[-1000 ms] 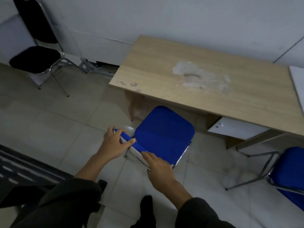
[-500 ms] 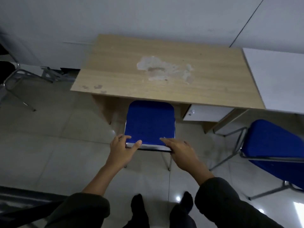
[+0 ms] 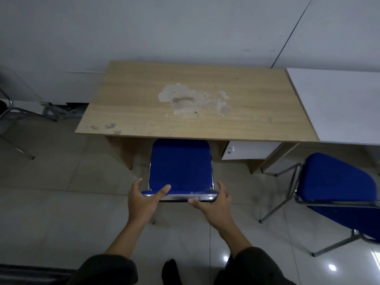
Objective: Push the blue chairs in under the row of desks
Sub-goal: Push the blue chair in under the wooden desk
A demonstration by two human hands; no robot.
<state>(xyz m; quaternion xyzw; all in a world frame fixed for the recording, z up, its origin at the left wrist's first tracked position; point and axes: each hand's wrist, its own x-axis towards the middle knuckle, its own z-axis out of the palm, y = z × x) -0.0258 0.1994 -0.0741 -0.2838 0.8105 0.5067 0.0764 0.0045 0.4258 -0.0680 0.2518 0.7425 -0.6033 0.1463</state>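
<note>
Both forearms reach forward and down from dark sleeves, roughly parallel. The left hand (image 3: 141,200) wraps the left end of the chrome top rail of the blue padded metal-framed chair (image 3: 181,167), thumb lying over the blue padding and fingers curled round the outer corner. The right hand (image 3: 213,202) grips the rail's right end, thumb under the tube and fingers up along the corner. Both hands are closed on that rail.

This chair stands squarely in front of the light wood-grain tabletop (image 3: 257,112), the far edge of its seat just passing beneath the front edge. The wood surface has a pale, worn patch (image 3: 193,99) near its middle and small scuffs at the front left. A white drawer unit (image 3: 250,150) hangs below it on the right.

A white tabletop (image 3: 337,103) adjoins the wooden one on the right. A second blue chair (image 3: 337,184) with a chrome frame stands out on the floor near it, angled and not tucked in.

The glossy pale floor tiles (image 3: 61,202) reflect ceiling lights at lower right. A plain grey-white wall (image 3: 164,27) runs behind the desks, and part of another metal chair frame (image 3: 12,112) shows at the far left.
</note>
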